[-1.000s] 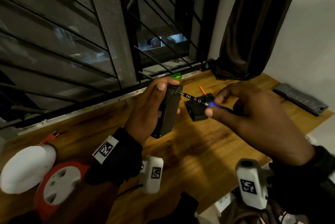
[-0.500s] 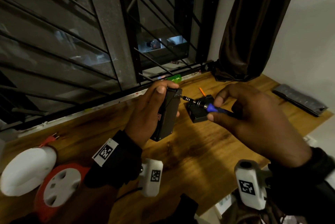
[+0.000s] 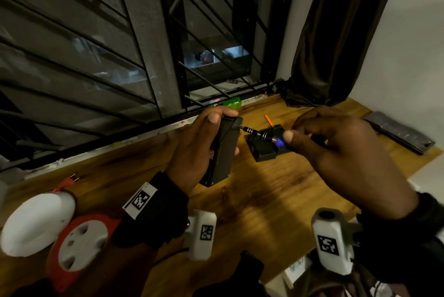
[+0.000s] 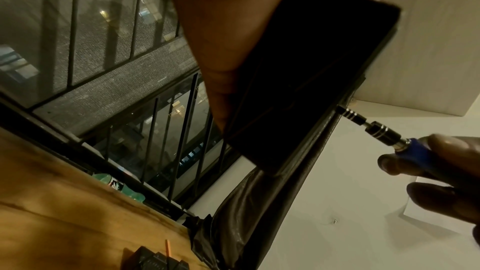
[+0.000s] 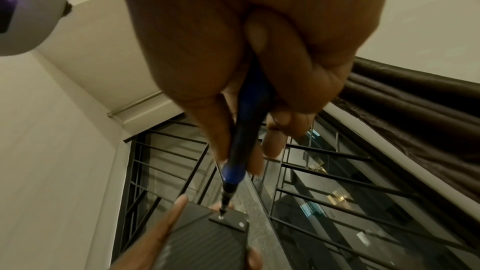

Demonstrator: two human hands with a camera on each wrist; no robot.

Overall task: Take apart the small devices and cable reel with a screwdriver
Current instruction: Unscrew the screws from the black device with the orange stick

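The left hand (image 3: 197,150) wraps the black box (image 3: 222,152), thumb on top, fingers curled behind, holding it tilted above the worktop (image 3: 264,200). The right hand (image 3: 336,152) pinches the screwdriver (image 3: 264,135) by its blue handle between thumb and fingertips, and the right wrist view shows the bit seated in a screw at the corner of the box's end plate.

The box looks rigid, a hard shell with a ribbed face, so it should take a firm squeeze without flexing. It seems light enough for one hand. The long sides, where the left grip sits, look the right place to hold it against the push of the bit. The driver is slim and smooth, likely to cam out if the push goes off line, so a fingertip grip near the collar suits it.

The cable reel (image 3: 77,246), red with a white hub, lies at the near left, untouched, beside a white shell (image 3: 36,222). A smaller black device (image 3: 264,150) rests under the driver.
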